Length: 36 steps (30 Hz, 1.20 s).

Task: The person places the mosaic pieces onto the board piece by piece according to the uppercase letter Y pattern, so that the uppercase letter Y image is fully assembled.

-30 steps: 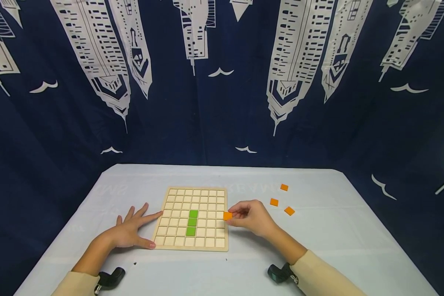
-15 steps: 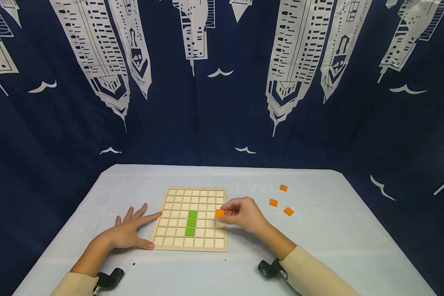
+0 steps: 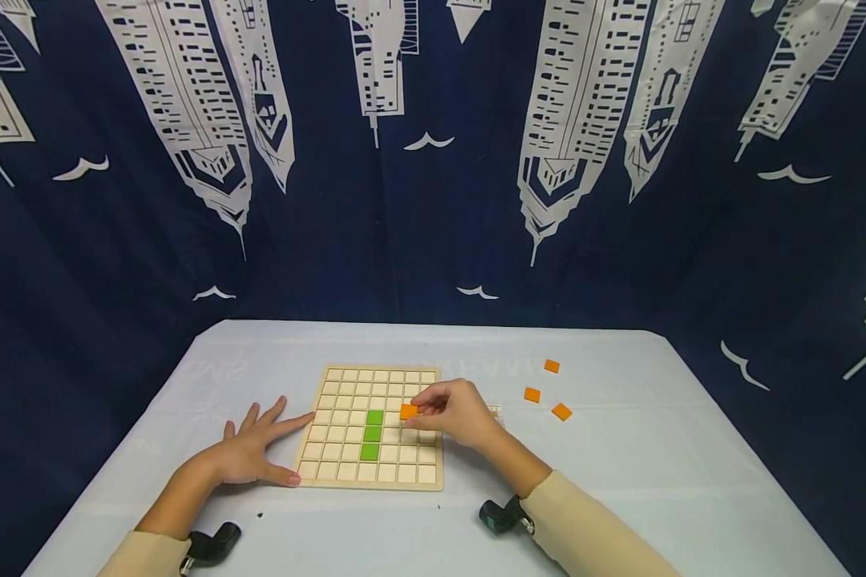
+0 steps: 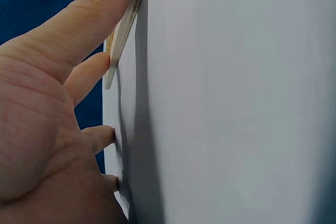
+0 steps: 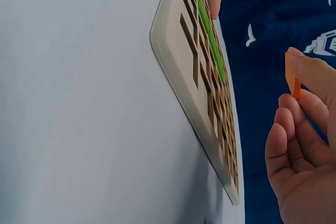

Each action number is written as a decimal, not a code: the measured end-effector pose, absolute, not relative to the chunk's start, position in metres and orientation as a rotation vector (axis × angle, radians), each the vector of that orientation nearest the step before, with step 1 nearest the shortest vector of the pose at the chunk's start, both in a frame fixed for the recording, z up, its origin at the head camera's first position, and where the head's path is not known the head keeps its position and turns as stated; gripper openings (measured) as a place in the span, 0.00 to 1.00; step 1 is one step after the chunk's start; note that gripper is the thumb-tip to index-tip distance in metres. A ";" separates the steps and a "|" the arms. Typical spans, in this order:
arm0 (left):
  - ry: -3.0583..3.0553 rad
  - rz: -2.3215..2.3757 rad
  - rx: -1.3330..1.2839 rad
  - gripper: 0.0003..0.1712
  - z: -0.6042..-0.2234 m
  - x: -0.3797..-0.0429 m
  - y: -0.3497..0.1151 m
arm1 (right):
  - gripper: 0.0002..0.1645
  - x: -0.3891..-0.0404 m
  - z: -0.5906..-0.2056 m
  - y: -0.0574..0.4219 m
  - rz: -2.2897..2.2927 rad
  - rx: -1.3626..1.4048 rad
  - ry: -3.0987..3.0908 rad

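A wooden grid board (image 3: 346, 484) lies on the table, with a column of green tiles (image 3: 371, 433) set in its middle cells. My left hand (image 3: 248, 453) spreads its fingers at the board's left side; thumb and forefinger touch the edge there, as the left wrist view also shows. Above the right half of the board, my right hand (image 3: 456, 413) pinches an orange square tile (image 3: 407, 411) between thumb and fingers. In the right wrist view the pinched tile (image 5: 292, 75) is held apart from the board (image 5: 178, 72).
Several loose orange tiles (image 3: 532, 395) lie on the white table (image 3: 621, 449) to the right of the board. A small dark speck (image 3: 260, 514) is near the left wrist. Behind the table hangs a dark blue printed curtain (image 3: 397, 216).
My right hand has moved left over the board with the orange tile, from its right edge toward the green column. The left hand stays in place.
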<state>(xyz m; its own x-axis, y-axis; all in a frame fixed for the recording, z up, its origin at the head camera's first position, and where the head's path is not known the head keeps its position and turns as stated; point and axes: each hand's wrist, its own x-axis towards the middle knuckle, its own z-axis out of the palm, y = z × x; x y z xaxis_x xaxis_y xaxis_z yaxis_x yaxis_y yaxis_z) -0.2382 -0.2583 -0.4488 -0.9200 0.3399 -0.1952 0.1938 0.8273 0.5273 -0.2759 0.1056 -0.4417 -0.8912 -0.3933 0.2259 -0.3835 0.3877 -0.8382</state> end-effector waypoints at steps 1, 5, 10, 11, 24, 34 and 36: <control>2.727 0.747 0.407 0.62 -0.449 -0.238 -0.258 | 0.16 -0.276 -0.442 0.104 -1.568 -0.731 2.608; 2.729 0.744 0.414 0.62 -0.449 -0.238 -0.259 | 0.15 -0.279 -0.443 0.098 -1.563 -0.747 2.603; 2.731 0.735 0.412 0.61 -0.449 -0.238 -0.259 | 0.14 -0.284 -0.444 0.090 -1.558 -0.754 2.614; 2.730 0.735 0.409 0.61 -0.449 -0.239 -0.259 | 0.14 -0.285 -0.444 0.088 -1.555 -0.756 2.619; 2.735 0.724 0.420 0.61 -0.452 -0.239 -0.259 | 0.15 -0.302 -0.440 0.068 -1.565 -0.708 2.676; 2.735 0.720 0.417 0.61 -0.452 -0.240 -0.259 | 0.14 -0.312 -0.440 0.054 -1.560 -0.671 2.667; 2.736 0.715 0.412 0.61 -0.452 -0.241 -0.259 | 0.14 -0.314 -0.441 0.052 -1.563 -0.667 2.663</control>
<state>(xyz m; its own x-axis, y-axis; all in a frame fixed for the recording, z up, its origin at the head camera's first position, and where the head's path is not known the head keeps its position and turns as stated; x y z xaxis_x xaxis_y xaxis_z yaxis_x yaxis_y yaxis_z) -0.2405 -0.2589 -0.4520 -0.9193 0.3407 -0.1972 0.2008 0.8367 0.5096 -0.3139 0.0517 -0.4411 -0.9106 -0.3474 0.2240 -0.3649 0.4211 -0.8304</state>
